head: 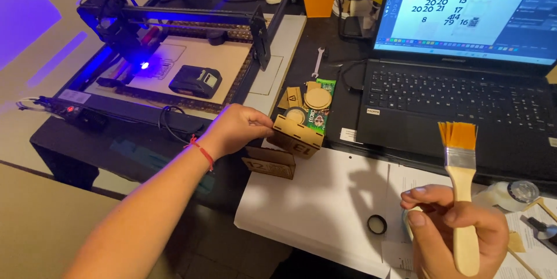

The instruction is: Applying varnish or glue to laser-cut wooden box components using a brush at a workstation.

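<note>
Dark desk [325,47], laser engraver [174,41] running, laptop [464,81] behind. Left hand [235,131] pinches small wooden box [297,135] at desk edge beside white paper [325,203]; looks light, stiff, thin-walled, best held by side walls. Right hand [458,229] closed around paintbrush [461,186] handle, bristles up.

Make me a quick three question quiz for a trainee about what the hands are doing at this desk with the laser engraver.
1. True or false: the right hand holds a wooden-handled flat paintbrush with orange bristles, bristles up.
2. What does the left hand grip?
A. small laser-cut wooden box
B. silver wrench
C. black ring
3. Fill in: the black ring lies on white ____.

Key: 1 true; 2 A; 3 paper.
</note>
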